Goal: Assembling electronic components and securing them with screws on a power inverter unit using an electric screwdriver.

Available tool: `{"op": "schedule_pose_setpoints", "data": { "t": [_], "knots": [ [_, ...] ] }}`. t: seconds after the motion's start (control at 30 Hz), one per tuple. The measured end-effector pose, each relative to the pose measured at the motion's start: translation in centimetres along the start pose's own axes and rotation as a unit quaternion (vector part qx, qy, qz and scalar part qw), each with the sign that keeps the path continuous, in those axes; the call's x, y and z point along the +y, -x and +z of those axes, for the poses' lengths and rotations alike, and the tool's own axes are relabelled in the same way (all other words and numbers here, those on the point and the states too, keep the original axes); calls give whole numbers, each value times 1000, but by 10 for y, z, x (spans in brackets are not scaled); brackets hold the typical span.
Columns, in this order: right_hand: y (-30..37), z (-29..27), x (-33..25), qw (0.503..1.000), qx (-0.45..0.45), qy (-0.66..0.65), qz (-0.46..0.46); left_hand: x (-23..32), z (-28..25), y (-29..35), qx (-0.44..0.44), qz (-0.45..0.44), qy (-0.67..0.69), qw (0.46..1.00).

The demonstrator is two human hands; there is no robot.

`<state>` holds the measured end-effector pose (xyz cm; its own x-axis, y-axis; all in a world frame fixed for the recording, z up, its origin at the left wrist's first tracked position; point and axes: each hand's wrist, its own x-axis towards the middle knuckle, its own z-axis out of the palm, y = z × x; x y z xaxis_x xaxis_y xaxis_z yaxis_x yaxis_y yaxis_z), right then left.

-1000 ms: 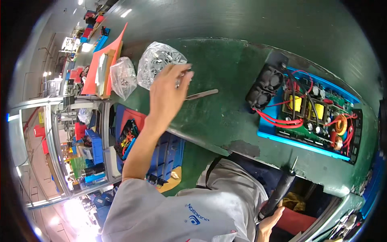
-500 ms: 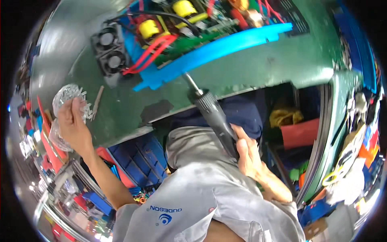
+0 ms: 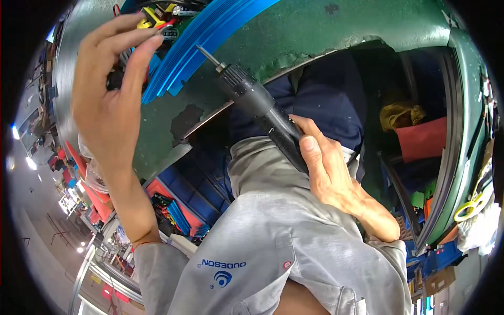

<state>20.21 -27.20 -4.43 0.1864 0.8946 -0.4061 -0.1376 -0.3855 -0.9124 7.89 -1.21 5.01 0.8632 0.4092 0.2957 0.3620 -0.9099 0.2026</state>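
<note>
My right hand (image 3: 328, 165) is wrapped round the black body of an electric screwdriver (image 3: 262, 105). Its metal bit points up and left, close in front of a blue finned metal housing (image 3: 210, 42). My left hand (image 3: 113, 100) is raised at the left, over the left end of that housing. Its thumb and forefinger come together in a pinch; what lies between the tips, if anything, is too small to make out. Behind the fingers, yellow-wound components (image 3: 152, 18) and red wires show in part. The hand hides most of the housing's left end.
A green worktop (image 3: 315, 31) with chipped paint runs across, its front edge near my lap. Clear plastic bagging (image 3: 94, 176) shows beside my left wrist. Below are blue bins (image 3: 194, 184), a red sheet (image 3: 422, 139) on a shelf, and yellow-handled scissors (image 3: 470, 207) at the right.
My left hand has moved from the bag of silvery pieces up and right to the housing. The view has shifted, and the housing sits further left and more tilted. The screwdriver stays in my right hand.
</note>
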Motion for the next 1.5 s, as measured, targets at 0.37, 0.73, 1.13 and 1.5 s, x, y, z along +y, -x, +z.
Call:
{"op": "schedule_pose_setpoints", "data": {
  "t": [0.37, 0.73, 1.13, 1.5],
  "knots": [
    [-13, -4, -14, 1000, 7, 27, -11, 5, 12, -23, -13, 101, -179, 979],
    [-4, 7, -4, 948, -99, -260, 153, -3, 7, -11, -57, -39, -18, 997],
    [-12, 9, -12, 897, -130, -361, 221, -18, -4, -21, -135, -48, 28, 989],
    [-10, 9, -12, 903, -137, -332, 236, -8, -14, -16, -208, -18, 22, 978]
  ]
}}
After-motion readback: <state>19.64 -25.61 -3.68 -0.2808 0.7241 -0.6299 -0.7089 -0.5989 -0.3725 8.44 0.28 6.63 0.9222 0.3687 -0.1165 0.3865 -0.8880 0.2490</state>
